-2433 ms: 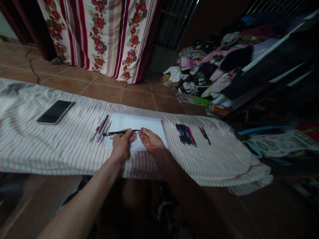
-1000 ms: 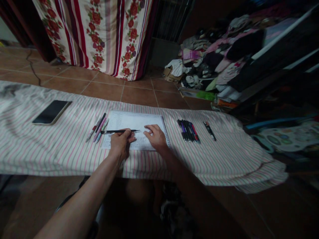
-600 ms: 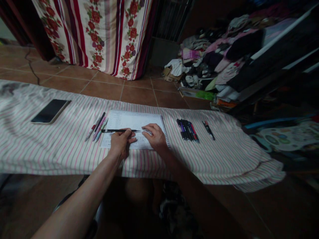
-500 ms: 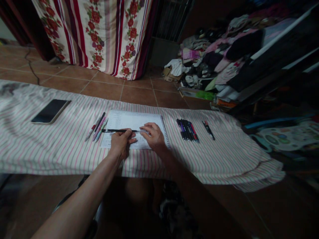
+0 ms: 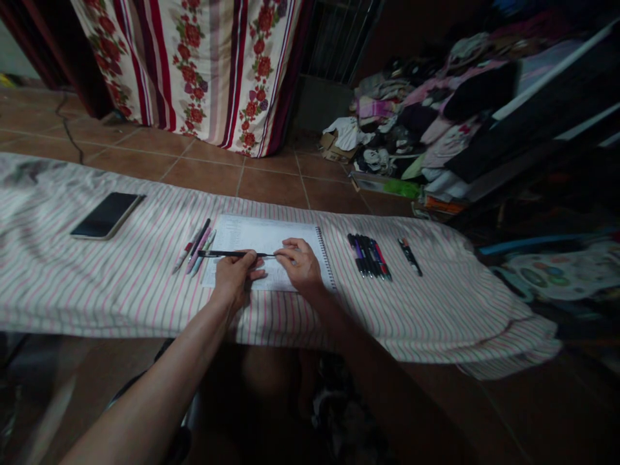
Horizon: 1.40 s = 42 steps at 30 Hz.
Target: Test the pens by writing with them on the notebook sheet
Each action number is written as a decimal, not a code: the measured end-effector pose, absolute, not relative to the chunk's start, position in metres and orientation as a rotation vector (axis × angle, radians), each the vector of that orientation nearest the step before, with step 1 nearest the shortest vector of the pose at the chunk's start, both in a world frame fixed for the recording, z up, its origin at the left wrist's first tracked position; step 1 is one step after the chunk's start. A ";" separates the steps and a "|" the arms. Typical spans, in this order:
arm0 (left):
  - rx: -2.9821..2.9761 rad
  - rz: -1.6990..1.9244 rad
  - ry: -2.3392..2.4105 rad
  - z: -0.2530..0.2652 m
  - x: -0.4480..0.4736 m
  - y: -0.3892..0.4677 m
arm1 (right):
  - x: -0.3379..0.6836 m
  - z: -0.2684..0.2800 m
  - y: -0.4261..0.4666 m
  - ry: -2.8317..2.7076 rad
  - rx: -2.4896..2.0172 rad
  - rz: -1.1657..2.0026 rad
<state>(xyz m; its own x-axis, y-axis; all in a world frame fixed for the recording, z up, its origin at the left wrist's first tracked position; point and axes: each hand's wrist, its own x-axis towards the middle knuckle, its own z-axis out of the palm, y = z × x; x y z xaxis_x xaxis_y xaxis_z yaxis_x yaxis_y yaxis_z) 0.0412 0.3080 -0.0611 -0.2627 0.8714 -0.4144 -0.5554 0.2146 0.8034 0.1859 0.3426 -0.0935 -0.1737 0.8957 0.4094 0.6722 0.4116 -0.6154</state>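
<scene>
My left hand (image 5: pixel 234 274) is closed round a black pen (image 5: pixel 217 254), which lies level above the spiral notebook (image 5: pixel 271 227). The fingertips of my right hand (image 5: pixel 300 263) pinch the pen's thin right end; whether that is the tip or a refill is too small to tell. Under my hands, the notebook is open at a page with faint writing, its coil on the right. To its left lie several pens (image 5: pixel 196 245) in grey, purple and pale tones, side by side. Right of the notebook is a row of several dark pens (image 5: pixel 369 257), with a black pen-like piece (image 5: pixel 409 256) further right.
A striped cloth (image 5: pixel 126 278) covers the long table. A phone (image 5: pixel 107 215) lies at the left. Beyond the table are a tiled floor (image 5: pixel 213 171), a flowered curtain (image 5: pixel 213 71) and a heap of clothes (image 5: pixel 411 116). A patterned pale item (image 5: pixel 562 274) is at far right.
The right fingers have closed more tightly at the pen's thin end and shifted slightly right. The left hand keeps its hold. The whole view has moved a little.
</scene>
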 end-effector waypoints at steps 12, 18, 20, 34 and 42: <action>0.376 1.432 1.191 -0.060 0.016 0.306 | 0.197 -0.091 0.346 -1.979 -1.343 0.277; 0.332 1.420 1.197 -0.059 -0.007 0.304 | 0.210 -0.091 0.352 -1.997 -1.333 0.219; 0.317 1.414 1.187 -0.059 -0.014 0.303 | 0.215 -0.090 0.353 -1.986 -1.351 0.202; 0.304 1.371 1.116 -0.058 -0.026 0.301 | 0.217 -0.094 0.380 -1.981 -1.507 0.143; 0.309 1.354 1.112 -0.062 -0.024 0.300 | 0.216 -0.092 0.386 -2.100 -1.502 0.166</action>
<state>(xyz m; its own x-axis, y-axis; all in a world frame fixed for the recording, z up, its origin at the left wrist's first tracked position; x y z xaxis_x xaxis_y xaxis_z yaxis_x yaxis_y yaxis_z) -0.0237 0.3001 -0.0615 -0.1702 0.8757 -0.4518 -0.6133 0.2647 0.7441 0.2165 0.3858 -0.0925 -0.2265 0.9057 0.3582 0.8380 0.3687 -0.4023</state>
